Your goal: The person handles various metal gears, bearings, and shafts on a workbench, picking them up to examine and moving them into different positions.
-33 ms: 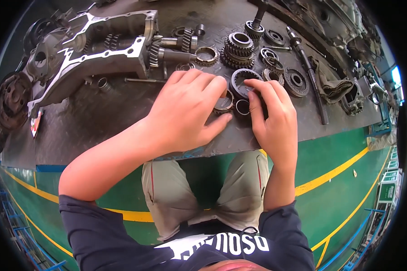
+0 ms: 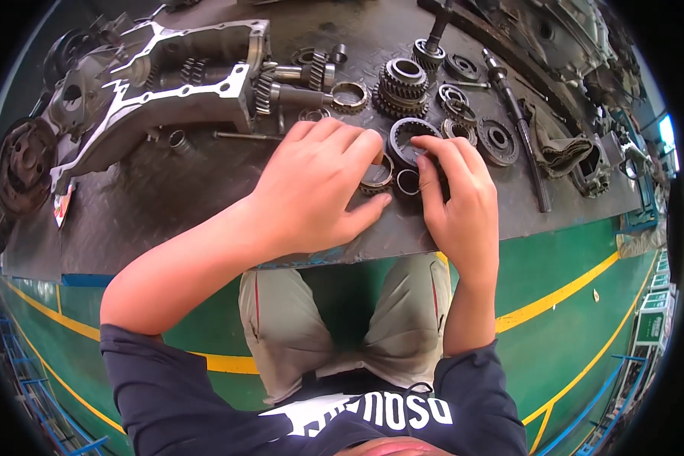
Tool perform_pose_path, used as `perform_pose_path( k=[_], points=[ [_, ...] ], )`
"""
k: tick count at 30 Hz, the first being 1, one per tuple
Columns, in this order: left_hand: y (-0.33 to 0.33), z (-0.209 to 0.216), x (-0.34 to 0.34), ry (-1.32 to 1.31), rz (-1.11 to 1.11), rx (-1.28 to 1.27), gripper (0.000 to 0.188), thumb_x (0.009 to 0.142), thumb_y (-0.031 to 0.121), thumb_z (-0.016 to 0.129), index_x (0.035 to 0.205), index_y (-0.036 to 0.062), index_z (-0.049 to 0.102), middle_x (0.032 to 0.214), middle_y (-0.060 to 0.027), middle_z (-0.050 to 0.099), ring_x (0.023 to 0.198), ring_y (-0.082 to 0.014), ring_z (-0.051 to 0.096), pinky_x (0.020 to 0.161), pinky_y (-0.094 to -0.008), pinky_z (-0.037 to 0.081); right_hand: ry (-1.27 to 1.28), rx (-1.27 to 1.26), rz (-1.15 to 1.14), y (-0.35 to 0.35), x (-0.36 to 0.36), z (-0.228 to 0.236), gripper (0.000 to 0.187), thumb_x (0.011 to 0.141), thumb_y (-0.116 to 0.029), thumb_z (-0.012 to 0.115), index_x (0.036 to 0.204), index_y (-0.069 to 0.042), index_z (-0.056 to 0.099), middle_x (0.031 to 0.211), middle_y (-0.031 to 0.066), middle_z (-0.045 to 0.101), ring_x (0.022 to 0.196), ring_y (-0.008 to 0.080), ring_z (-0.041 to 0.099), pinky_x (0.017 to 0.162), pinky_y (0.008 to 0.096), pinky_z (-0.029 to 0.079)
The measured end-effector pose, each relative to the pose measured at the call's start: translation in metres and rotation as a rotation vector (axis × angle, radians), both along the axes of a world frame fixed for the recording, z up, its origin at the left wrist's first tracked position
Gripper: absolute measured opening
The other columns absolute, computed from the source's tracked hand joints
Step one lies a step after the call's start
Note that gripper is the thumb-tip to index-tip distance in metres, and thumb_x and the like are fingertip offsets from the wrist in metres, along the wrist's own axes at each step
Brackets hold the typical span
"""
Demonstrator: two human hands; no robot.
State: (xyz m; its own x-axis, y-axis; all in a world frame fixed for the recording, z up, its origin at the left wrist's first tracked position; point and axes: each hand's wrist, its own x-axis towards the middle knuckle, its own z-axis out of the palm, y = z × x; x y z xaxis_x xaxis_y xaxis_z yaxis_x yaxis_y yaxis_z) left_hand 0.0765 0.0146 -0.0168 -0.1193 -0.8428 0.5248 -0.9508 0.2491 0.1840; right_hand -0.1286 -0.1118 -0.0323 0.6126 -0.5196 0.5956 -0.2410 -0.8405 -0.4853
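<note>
My left hand rests on the near part of the metal table, its fingers curled and its thumb to one side, around a brass-coloured toothed ring that the hand partly covers. Close by, my right hand has its index finger and thumb bent round the right side of a larger ring with inner teeth. The fingertips' exact contact is partly hidden. Between the hands lies a small plain ring. A stack of gears stands just beyond.
At the left sits an open gearbox housing with geared shafts. Another toothed ring, a flat gear disc, a long shaft and a dark cloth surround the work area. The table's front edge runs below my hands.
</note>
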Motion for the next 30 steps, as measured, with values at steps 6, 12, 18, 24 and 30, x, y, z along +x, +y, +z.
perform_pose_path(
  k=[6, 12, 18, 24, 30],
  points=[
    [-0.001, -0.003, 0.002, 0.048, 0.016, 0.062, 0.035, 0.094, 0.021, 0.088, 0.117, 0.0080, 0.066, 0.112, -0.0103, 0.072, 0.112, -0.0351, 0.068, 0.100, -0.0472, 0.050, 0.008, -0.252, 0.169, -0.023, -0.003, 0.008, 0.023, 0.100, -0.007, 0.082, 0.122, -0.004, 0.080, 0.116, 0.0139, 0.070, 0.106, 0.0362, 0.067, 0.092, 0.0474, 0.057],
    [-0.007, -0.004, 0.001, 0.023, -0.027, 0.016, 0.034, 0.093, 0.016, 0.088, 0.117, 0.0077, 0.065, 0.112, -0.0111, 0.071, 0.111, -0.0365, 0.066, 0.098, -0.0483, 0.050, 0.181, -0.249, 0.487, -0.033, -0.006, 0.028, 0.025, 0.093, -0.015, 0.089, 0.114, -0.006, 0.079, 0.116, 0.0102, 0.070, 0.108, 0.0343, 0.065, 0.093, 0.0459, 0.059],
    [-0.004, 0.014, 0.022, 0.058, -0.076, 0.187, 0.047, 0.093, 0.027, 0.091, 0.123, 0.0052, 0.063, 0.114, -0.0148, 0.072, 0.115, -0.0396, 0.067, 0.099, -0.0504, 0.052, 0.387, -0.177, 0.843, -0.066, 0.041, 0.068, 0.031, 0.089, -0.008, 0.090, 0.118, -0.004, 0.078, 0.116, 0.0115, 0.072, 0.115, 0.0351, 0.067, 0.094, 0.0435, 0.059],
    [-0.018, 0.012, 0.033, 0.177, -0.205, 0.235, 0.063, 0.084, 0.036, 0.101, 0.126, 0.0059, 0.064, 0.117, -0.0132, 0.073, 0.110, -0.0356, 0.072, 0.097, -0.0474, 0.058, 0.365, 0.142, 0.847, -0.115, 0.056, 0.084, 0.024, 0.099, -0.003, 0.086, 0.121, -0.001, 0.077, 0.111, 0.0085, 0.076, 0.101, 0.0183, 0.076, 0.090, 0.0351, 0.063],
    [-0.015, 0.019, 0.026, -0.051, -0.207, 0.129, 0.053, 0.089, 0.036, 0.096, 0.124, 0.0084, 0.068, 0.115, -0.0116, 0.072, 0.110, -0.0347, 0.071, 0.096, -0.0473, 0.055, 0.288, 0.271, 0.804, -0.126, 0.042, 0.070, 0.031, 0.099, 0.004, 0.079, 0.129, 0.000, 0.076, 0.119, 0.0124, 0.078, 0.112, 0.0218, 0.077, 0.103, 0.0380, 0.065]
  ],
)
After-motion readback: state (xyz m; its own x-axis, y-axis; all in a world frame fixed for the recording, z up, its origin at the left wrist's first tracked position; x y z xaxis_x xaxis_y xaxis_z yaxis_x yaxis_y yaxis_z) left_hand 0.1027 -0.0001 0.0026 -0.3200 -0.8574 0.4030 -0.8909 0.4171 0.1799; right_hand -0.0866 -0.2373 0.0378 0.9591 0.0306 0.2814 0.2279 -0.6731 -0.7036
